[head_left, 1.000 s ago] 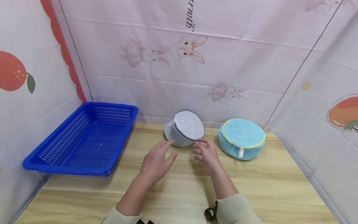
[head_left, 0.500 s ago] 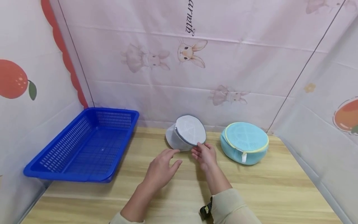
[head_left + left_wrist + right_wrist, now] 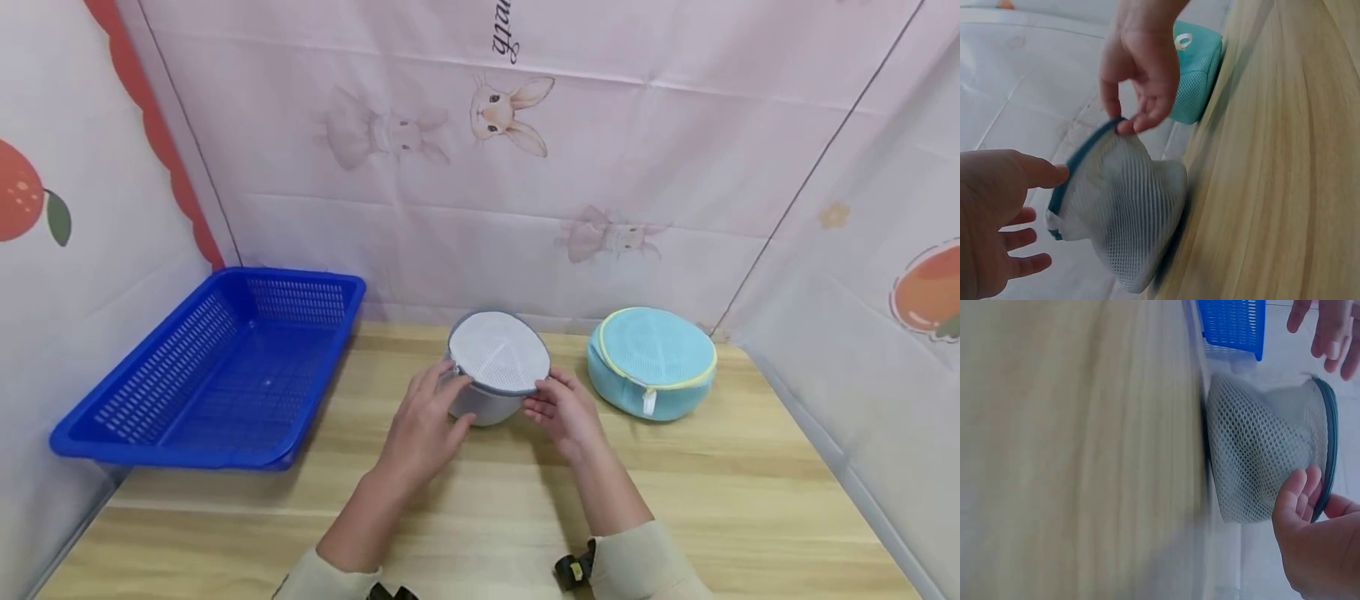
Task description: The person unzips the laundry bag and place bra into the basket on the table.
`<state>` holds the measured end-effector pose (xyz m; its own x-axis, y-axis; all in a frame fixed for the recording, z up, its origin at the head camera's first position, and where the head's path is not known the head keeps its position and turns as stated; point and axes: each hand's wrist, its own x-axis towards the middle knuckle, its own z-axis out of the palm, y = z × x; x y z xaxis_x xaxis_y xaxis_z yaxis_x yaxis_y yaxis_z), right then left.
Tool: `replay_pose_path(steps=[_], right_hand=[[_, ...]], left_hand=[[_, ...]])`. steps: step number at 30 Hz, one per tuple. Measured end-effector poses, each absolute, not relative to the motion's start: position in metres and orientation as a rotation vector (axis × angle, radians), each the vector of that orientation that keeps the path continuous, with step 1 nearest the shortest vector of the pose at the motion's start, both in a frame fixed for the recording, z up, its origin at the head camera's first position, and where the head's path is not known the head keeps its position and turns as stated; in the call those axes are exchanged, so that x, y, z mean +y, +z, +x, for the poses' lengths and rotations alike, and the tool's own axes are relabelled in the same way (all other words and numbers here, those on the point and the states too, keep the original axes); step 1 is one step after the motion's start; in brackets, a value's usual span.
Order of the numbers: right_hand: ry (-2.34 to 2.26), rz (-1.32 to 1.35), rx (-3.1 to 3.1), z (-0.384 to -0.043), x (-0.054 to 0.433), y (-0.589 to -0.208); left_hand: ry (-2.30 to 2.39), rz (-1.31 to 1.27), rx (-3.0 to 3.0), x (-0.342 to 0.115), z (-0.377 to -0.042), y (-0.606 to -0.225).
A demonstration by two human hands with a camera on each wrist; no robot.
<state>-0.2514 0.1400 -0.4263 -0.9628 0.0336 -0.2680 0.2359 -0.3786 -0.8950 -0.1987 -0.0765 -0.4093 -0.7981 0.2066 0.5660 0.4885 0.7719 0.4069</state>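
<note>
A grey mesh laundry bag [image 3: 487, 407] with a round white top and dark blue-grey zipped rim stands on the table near the back wall. My right hand [image 3: 568, 414] pinches the rim at its right side between thumb and fingers, as the right wrist view also shows. At the rim's left side, beside the zipper end, is my left hand [image 3: 422, 423], its fingers extended and spread. In the left wrist view, a fingertip of that hand [image 3: 997, 215] comes right up to the blue edge of the mesh bag [image 3: 1138, 206].
To the right stands a teal mesh bag [image 3: 652, 350] with yellow trim and a white tab. A blue plastic basket [image 3: 172, 454] with slotted sides lies at the left. Printed cloth walls [image 3: 420, 242] enclose the wooden table [image 3: 495, 517] at the back and sides.
My right hand has taken hold of the rim, and the grey bag has turned from leaning rightward to more upright, its top now facing up. My left hand has come closer to its left edge.
</note>
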Motion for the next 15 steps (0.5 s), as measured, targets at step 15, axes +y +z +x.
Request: replay_pose_path(steps=[15], right_hand=[[-2.391, 0.237, 1.735, -0.222, 0.16, -0.416]], left_hand=[[-0.708, -0.581, -2.389, -0.075, -0.201, -0.414]])
